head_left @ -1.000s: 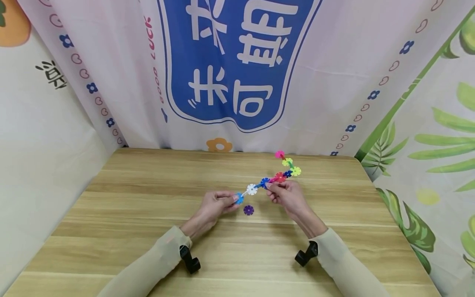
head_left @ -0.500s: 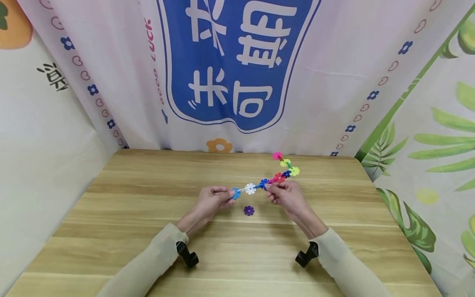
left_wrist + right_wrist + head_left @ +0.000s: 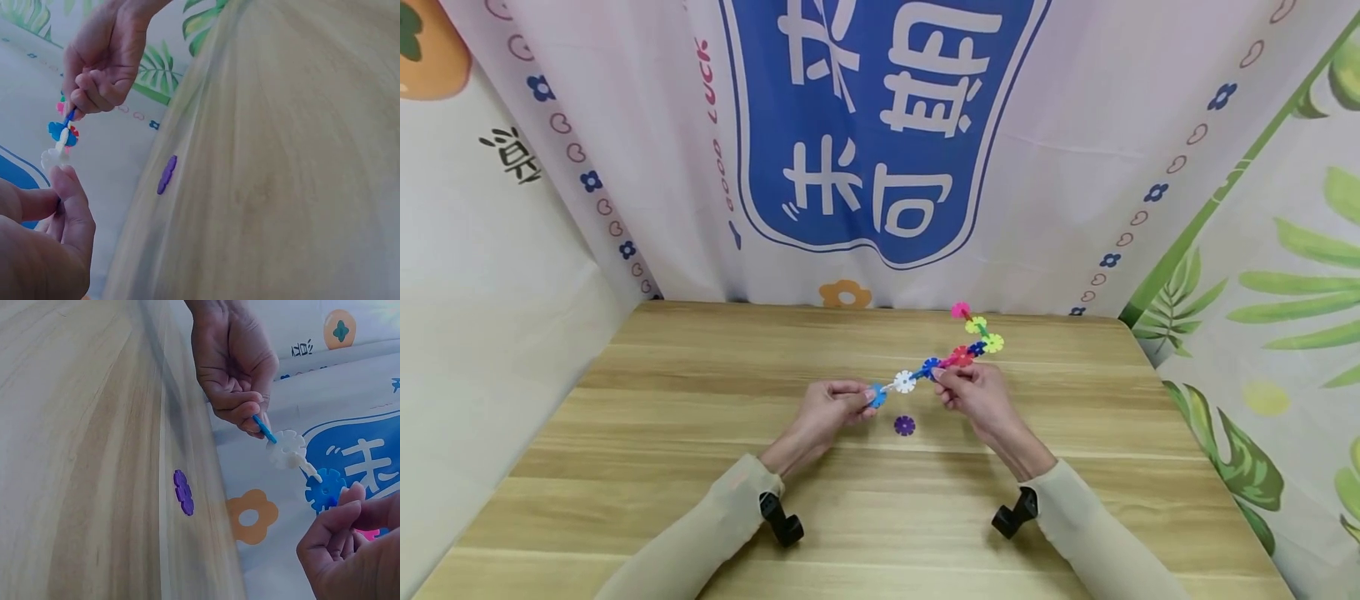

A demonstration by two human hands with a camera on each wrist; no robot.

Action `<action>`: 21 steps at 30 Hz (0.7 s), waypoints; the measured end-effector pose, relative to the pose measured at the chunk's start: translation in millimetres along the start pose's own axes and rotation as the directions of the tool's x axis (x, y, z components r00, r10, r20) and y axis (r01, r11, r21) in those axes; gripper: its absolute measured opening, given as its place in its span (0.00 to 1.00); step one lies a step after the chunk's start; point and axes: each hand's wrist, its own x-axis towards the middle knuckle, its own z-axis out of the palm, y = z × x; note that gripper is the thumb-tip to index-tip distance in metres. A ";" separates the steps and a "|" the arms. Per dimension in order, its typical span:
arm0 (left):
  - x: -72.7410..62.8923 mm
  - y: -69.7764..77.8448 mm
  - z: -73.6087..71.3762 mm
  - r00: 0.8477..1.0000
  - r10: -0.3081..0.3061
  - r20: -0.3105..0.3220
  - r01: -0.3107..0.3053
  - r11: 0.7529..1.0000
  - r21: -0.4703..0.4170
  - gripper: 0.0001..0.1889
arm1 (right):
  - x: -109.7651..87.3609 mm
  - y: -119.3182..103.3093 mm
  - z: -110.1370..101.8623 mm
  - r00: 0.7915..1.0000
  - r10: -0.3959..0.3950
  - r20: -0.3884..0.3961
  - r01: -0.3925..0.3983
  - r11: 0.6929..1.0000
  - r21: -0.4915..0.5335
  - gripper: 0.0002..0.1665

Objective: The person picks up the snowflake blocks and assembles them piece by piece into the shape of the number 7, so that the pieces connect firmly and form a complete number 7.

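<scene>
A chain of notched plastic snowflake discs is stretched between the two hands above the table. At its left end the left hand (image 3: 829,410) pinches a light blue disc (image 3: 878,397) between thumb and fingers. In the right wrist view that light blue disc meets the edge of a white disc (image 3: 287,449). The right hand (image 3: 987,400) pinches a dark blue disc (image 3: 931,367) farther along. Beyond it the chain runs up and right through a red disc (image 3: 961,357), a yellow-green disc (image 3: 993,342) and a pink end disc (image 3: 960,310). Fingers partly hide both gripped discs.
A single purple disc (image 3: 905,426) lies flat on the wooden table (image 3: 700,358), just below the chain and between the hands. A printed curtain (image 3: 1060,150) hangs at the table's back edge. Black wrist mounts (image 3: 782,518) sit on both sleeves.
The left hand has shifted slightly left, with the light blue disc in its fingers. The chain and right hand have drifted a little left as well. The purple disc stays on the table.
</scene>
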 end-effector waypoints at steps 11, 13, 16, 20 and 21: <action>0.6 -8.7 4.2 0.999 -0.024 0.040 0.028 0.994 -0.106 0.12 | 1.3 -9.5 5.8 0.999 -0.018 -0.027 0.017 0.999 -0.040 0.10; 1.0 -9.3 5.0 0.999 -0.031 0.033 0.035 0.991 -0.128 0.12 | 1.1 -10.4 6.0 0.999 -0.016 -0.029 0.014 0.999 -0.040 0.10; 1.4 -8.3 5.8 0.999 -0.025 0.027 0.029 0.990 -0.135 0.12 | 0.6 -11.1 5.0 0.999 -0.021 -0.031 0.020 1.000 -0.016 0.10; 2.0 -5.2 7.5 0.999 -0.020 0.046 0.025 0.993 -0.116 0.13 | 0.7 -10.3 1.6 0.998 -0.045 -0.031 0.046 0.999 0.027 0.11; 2.1 -4.9 7.9 0.998 -0.021 0.053 0.027 0.993 -0.114 0.13 | 0.8 -9.8 0.6 0.998 -0.050 -0.027 0.050 0.998 0.033 0.11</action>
